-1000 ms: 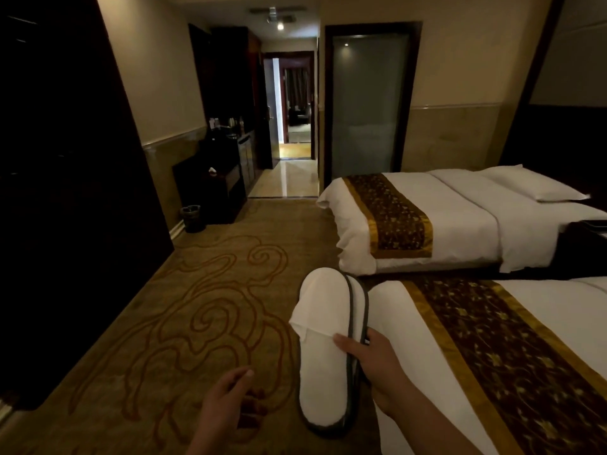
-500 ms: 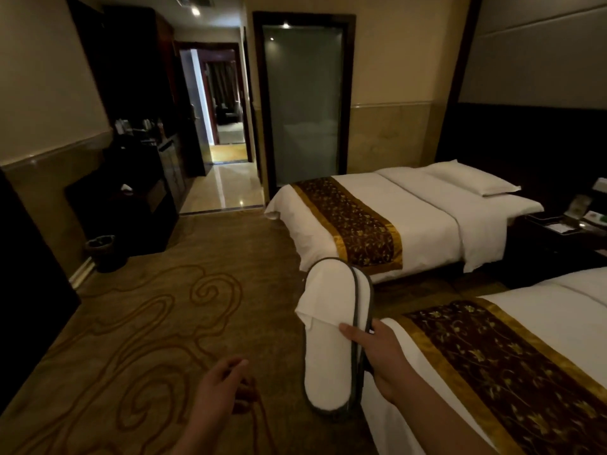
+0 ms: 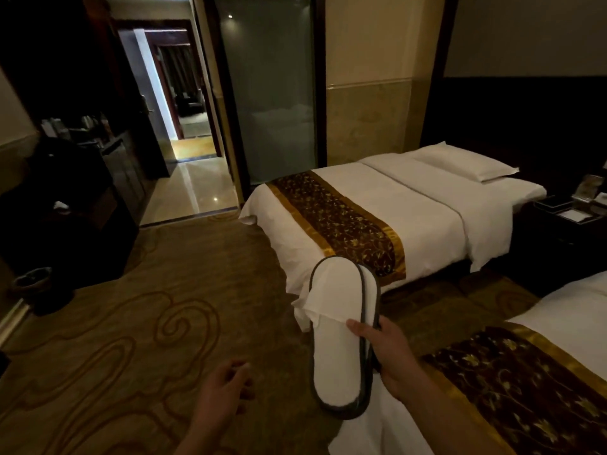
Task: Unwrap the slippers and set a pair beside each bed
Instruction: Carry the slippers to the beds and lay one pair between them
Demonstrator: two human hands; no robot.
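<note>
r hand (image 3: pixel 391 353) grips a pair of white slippers (image 3: pixel 338 330), thumb across the upper one, fingers wrapped behind; pinch sits abt mid-length. slippers stacked flat against each other w/ dark edging lined up, toes up, heels down. held that way prob so both carry as one unit & can drop side by side in a single put-down. no wrapper visible on them, look bare, so unwrap step seems done for this pair (judgement). loose flap of the top slipper's upper hangs off to the left.

l hand (image 3: pixel 223 385) free, fingers half curled, holding nothing that shows; hangs low over the carpet (image 3: pixel 131 323), left of the slippers. ready to help split the pair, i'd guess.

where the pair is: in the air over the foot corner of the near bed (image 3: pixel 558 323), not touching the floor. far bed (image 3: pixel 377 208) ahead, its foot corner just behind the slipper toes in view. gap of carpet betw. the two beds, leading to a dark nightstand (image 3: pixel 565 231), is the likely set-down strip since it's beside both beds. no slippers seen on the floor by either bed, tho part of that gap is hidden.

containers: small dark bin (image 3: pixel 33 280) at the carpet's left edge by the dark cabinet (image 3: pixel 82 224); contents too dim to tell. tray-like item & papers on nightstand top, too small to read. nothing else holds task items.
</note>
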